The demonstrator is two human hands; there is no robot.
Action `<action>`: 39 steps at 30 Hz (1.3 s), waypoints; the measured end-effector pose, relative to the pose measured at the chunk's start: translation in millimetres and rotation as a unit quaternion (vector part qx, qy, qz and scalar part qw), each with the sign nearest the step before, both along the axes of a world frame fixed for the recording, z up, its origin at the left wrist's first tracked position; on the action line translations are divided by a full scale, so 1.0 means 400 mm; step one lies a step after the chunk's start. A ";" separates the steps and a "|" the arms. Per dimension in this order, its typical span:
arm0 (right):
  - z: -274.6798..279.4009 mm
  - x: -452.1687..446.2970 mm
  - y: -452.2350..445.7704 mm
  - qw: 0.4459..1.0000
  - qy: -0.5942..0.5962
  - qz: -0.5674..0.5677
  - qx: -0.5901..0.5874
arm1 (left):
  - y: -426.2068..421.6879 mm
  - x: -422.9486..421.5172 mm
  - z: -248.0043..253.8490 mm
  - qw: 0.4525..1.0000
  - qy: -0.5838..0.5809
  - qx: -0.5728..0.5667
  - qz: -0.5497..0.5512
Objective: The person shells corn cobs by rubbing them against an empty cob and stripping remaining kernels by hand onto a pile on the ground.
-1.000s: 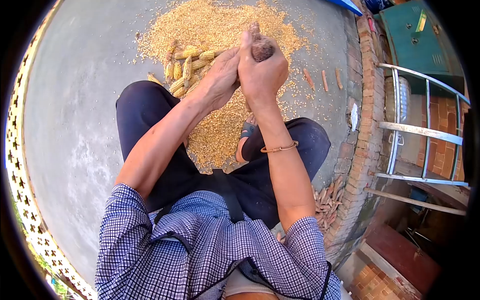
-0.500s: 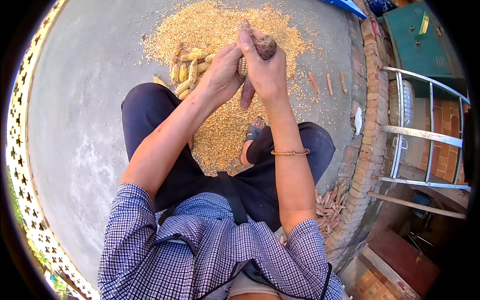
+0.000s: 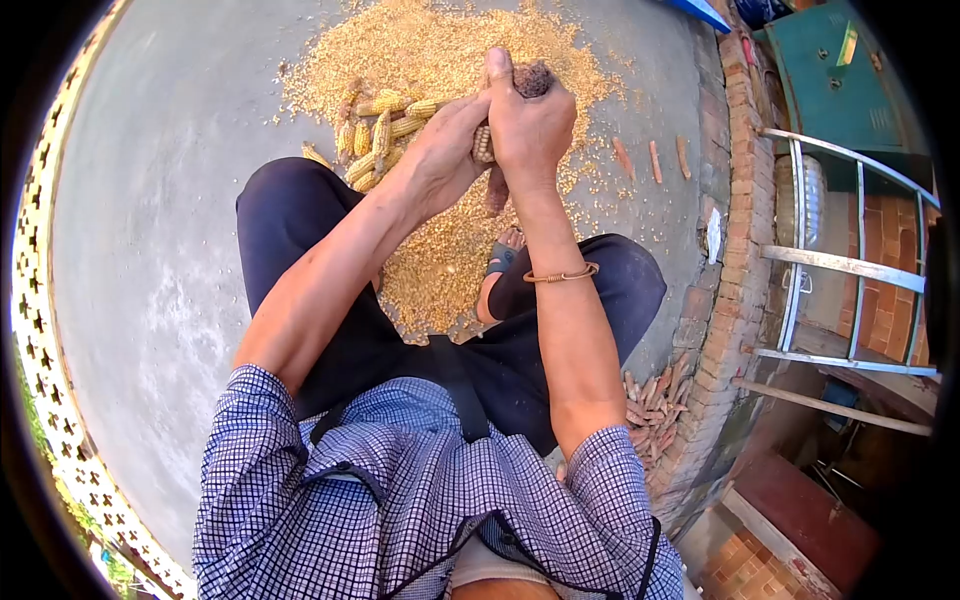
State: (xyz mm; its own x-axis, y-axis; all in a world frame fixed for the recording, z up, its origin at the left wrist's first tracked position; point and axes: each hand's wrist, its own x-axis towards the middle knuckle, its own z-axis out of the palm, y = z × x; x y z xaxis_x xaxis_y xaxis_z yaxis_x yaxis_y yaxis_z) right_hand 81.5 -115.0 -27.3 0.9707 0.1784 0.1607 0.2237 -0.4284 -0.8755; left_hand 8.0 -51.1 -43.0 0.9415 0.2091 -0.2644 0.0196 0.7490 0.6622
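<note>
My left hand (image 3: 452, 150) is closed around an ear of corn (image 3: 483, 146), with a patch of pale kernels showing between the hands. Pressed against it, my right hand (image 3: 534, 135) grips a dark reddish-brown corn cob (image 3: 533, 80); its rough end sticks out above the fist and a dark tapered end shows below. The hands touch each other, and my fingers hide most of both pieces. Beyond my left hand lie several yellow ears of corn (image 3: 381, 135). A wide spread of loose kernels (image 3: 440, 265) covers the floor beneath and ahead of the hands.
Several bare cobs (image 3: 655, 160) lie on the concrete floor (image 3: 150, 250) to the right, with a heap of cobs (image 3: 655, 415) lower down. A low brick edge (image 3: 740, 260) runs along the right side, with a metal ladder (image 3: 850, 262) and a green cabinet (image 3: 835, 80) past it.
Both hands have shifted slightly, and my right hand has turned a little, its thumb now more upright. Less of the dark cob shows below the hands. Both pieces are still held.
</note>
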 end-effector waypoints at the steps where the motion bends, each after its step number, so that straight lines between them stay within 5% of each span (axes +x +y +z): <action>1: -0.010 0.014 -0.005 1.000 0.023 0.012 0.010 | 0.009 0.008 -0.002 1.000 0.005 -0.013 -0.009; 6: 0.001 0.039 -0.034 0.953 0.164 0.077 0.242 | 0.028 0.009 0.001 0.999 -0.009 -0.013 -0.035; 10: 0.030 -0.002 -0.035 0.960 0.115 0.133 0.215 | 0.039 0.014 -0.002 0.999 -0.041 -0.007 0.017; 14: -0.008 -0.030 -0.015 0.992 -0.104 0.041 -0.061 | -0.010 0.013 -0.001 0.998 -0.024 -0.011 0.052; 15: 0.001 -0.033 -0.012 0.993 -0.102 -0.003 -0.052 | -0.016 0.013 0.004 0.999 -0.022 -0.041 0.026; 19: -0.008 0.007 -0.013 1.000 0.012 -0.009 -0.003 | -0.008 0.005 -0.033 0.997 -0.068 0.020 -0.028; 23: 0.027 0.035 -0.054 0.976 0.133 0.134 0.113 | 0.029 0.006 -0.011 0.958 -0.041 0.280 -0.048; 26: 0.035 0.033 -0.068 0.955 0.162 0.185 0.166 | 0.040 -0.001 -0.026 0.966 -0.034 0.243 -0.078; 33: 0.037 0.016 -0.086 0.917 0.239 0.072 0.312 | 0.061 -0.028 0.047 0.981 -0.034 0.187 -0.047; 39: 0.027 -0.031 -0.093 0.778 0.385 0.140 0.476 | 0.074 -0.033 0.051 0.969 -0.115 0.214 0.036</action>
